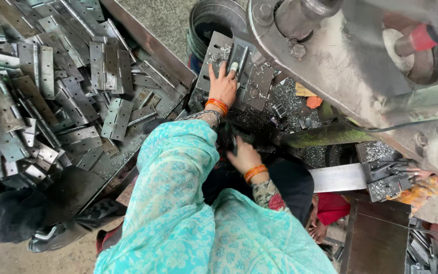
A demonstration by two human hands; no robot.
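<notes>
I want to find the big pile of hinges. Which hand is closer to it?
Left. The left hand presses a hinge plate just right of the hinge pile; the right hand is lower, farther away.

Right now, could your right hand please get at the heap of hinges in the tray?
Probably not easily: the right hand sits low by the machine, and the left arm crosses between it and the hinge heap.

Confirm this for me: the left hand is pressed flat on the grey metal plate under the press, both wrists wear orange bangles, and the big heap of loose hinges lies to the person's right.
One detail is wrong. In the head view the heap of hinges lies to the person's left, not right. The rest stands: the left hand rests on the grey metal plate, and orange bangles circle both wrists, the right hand included.
</notes>
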